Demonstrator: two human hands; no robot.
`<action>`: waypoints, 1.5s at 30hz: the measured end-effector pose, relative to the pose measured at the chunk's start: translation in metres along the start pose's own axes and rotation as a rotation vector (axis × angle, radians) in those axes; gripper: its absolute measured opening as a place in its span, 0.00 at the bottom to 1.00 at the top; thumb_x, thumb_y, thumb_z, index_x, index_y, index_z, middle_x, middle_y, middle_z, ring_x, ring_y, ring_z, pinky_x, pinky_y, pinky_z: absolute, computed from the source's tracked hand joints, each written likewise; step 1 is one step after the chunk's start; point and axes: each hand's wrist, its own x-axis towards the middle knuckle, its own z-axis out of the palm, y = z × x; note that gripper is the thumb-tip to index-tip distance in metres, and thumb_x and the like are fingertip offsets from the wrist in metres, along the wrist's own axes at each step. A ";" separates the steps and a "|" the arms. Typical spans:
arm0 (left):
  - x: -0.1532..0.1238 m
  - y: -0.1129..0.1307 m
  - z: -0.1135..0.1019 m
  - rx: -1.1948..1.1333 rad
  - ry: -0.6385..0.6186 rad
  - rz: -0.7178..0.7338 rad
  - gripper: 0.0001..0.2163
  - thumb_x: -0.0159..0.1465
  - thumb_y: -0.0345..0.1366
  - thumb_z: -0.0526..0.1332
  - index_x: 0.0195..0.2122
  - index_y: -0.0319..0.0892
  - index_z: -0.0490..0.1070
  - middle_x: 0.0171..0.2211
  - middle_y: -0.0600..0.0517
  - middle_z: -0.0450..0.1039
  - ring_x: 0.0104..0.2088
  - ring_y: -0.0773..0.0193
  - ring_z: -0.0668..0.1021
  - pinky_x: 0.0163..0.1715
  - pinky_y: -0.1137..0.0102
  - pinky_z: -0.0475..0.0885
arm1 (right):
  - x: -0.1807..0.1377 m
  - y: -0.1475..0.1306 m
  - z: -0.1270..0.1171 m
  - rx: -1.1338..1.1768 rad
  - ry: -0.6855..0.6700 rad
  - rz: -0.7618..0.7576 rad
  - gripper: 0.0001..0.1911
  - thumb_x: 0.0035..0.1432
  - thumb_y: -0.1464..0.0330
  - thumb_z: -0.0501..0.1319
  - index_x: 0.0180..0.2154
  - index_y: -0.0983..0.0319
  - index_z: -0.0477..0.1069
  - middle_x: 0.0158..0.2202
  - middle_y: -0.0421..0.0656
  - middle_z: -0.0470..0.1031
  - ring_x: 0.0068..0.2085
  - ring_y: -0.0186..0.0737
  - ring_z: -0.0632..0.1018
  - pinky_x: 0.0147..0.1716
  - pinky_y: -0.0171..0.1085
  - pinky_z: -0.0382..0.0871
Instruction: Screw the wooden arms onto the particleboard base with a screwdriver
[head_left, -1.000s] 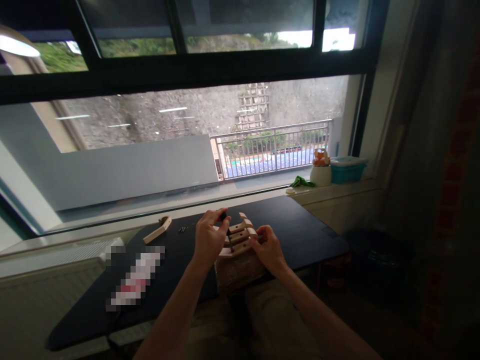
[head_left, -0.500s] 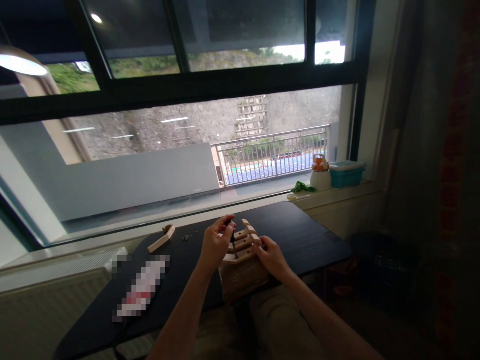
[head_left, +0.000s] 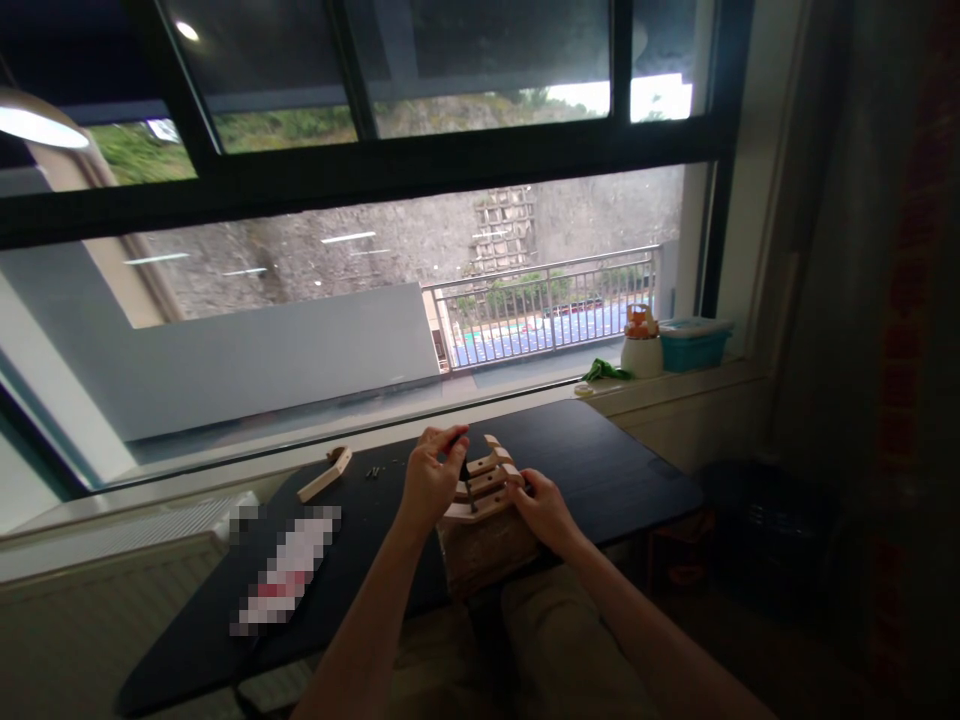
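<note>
My left hand is closed around the dark handle of what looks like a screwdriver. Its thin shaft points down at a pale wooden assembly of bent slats with dark holes. My right hand grips the assembly's right end, thumb and fingers pressed on the wood. Under the assembly is a brown block at the table's near edge. Left of my hands lie several small screws and a separate bent wooden piece.
The black table stands against a window sill. A pixelated pale packet lies on its left part. Along the sill are a green cloth, a white bottle with an orange top and a teal box. A radiator is at left.
My left hand has turned slightly about the screwdriver's handle, and its fingers sit differently. My right hand keeps its hold on the wooden assembly. The view has shifted a little.
</note>
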 end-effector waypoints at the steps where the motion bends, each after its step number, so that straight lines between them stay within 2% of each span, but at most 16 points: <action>1: 0.001 0.000 -0.001 0.001 -0.009 0.006 0.11 0.59 0.35 0.56 0.40 0.41 0.75 0.31 0.52 0.70 0.33 0.65 0.73 0.38 0.70 0.68 | 0.000 0.001 0.001 0.003 0.003 -0.001 0.11 0.54 0.62 0.52 0.26 0.62 0.66 0.24 0.40 0.69 0.28 0.36 0.68 0.28 0.33 0.60; 6: 0.006 0.001 -0.002 0.012 -0.029 0.020 0.10 0.58 0.34 0.57 0.38 0.42 0.75 0.29 0.53 0.68 0.31 0.66 0.73 0.35 0.71 0.69 | 0.001 0.004 0.003 0.019 0.013 0.001 0.11 0.53 0.62 0.53 0.26 0.62 0.66 0.24 0.40 0.69 0.28 0.35 0.67 0.28 0.33 0.59; 12: 0.005 -0.002 0.002 0.037 0.068 -0.026 0.07 0.55 0.36 0.61 0.35 0.42 0.71 0.24 0.57 0.67 0.26 0.67 0.72 0.30 0.71 0.68 | 0.002 0.006 0.003 0.032 0.012 0.001 0.10 0.52 0.62 0.54 0.27 0.62 0.67 0.26 0.41 0.70 0.29 0.36 0.68 0.29 0.33 0.59; 16: 0.001 -0.003 0.002 0.022 0.084 -0.025 0.05 0.55 0.37 0.61 0.30 0.42 0.69 0.24 0.55 0.70 0.27 0.67 0.73 0.31 0.72 0.69 | 0.002 0.007 0.004 0.036 0.007 0.005 0.11 0.52 0.62 0.53 0.26 0.62 0.66 0.24 0.40 0.69 0.28 0.36 0.67 0.28 0.33 0.58; 23: -0.006 0.000 0.002 -0.020 0.080 0.005 0.05 0.56 0.35 0.60 0.33 0.41 0.71 0.28 0.53 0.75 0.30 0.66 0.77 0.33 0.72 0.71 | 0.002 0.006 0.004 0.038 0.011 0.012 0.12 0.53 0.61 0.53 0.24 0.62 0.66 0.23 0.40 0.68 0.27 0.36 0.67 0.27 0.33 0.58; 30: -0.008 0.001 0.007 0.004 0.159 0.059 0.06 0.55 0.37 0.62 0.31 0.42 0.70 0.26 0.55 0.71 0.29 0.67 0.74 0.33 0.71 0.69 | 0.002 0.008 0.005 0.030 0.007 0.006 0.13 0.52 0.60 0.54 0.25 0.62 0.66 0.22 0.39 0.67 0.26 0.36 0.67 0.27 0.33 0.58; 34: -0.006 0.000 0.010 0.037 0.210 0.067 0.02 0.54 0.32 0.62 0.28 0.42 0.69 0.27 0.55 0.67 0.29 0.67 0.71 0.34 0.70 0.67 | 0.002 0.009 0.004 0.025 -0.013 0.014 0.14 0.52 0.58 0.53 0.25 0.63 0.67 0.22 0.40 0.67 0.26 0.36 0.66 0.27 0.34 0.58; 45: -0.007 -0.002 0.010 0.016 0.225 0.094 0.02 0.56 0.30 0.60 0.30 0.42 0.70 0.28 0.54 0.69 0.29 0.68 0.72 0.33 0.72 0.68 | 0.001 0.007 0.002 0.035 -0.029 0.020 0.15 0.51 0.58 0.54 0.26 0.63 0.68 0.23 0.41 0.69 0.27 0.37 0.68 0.27 0.33 0.59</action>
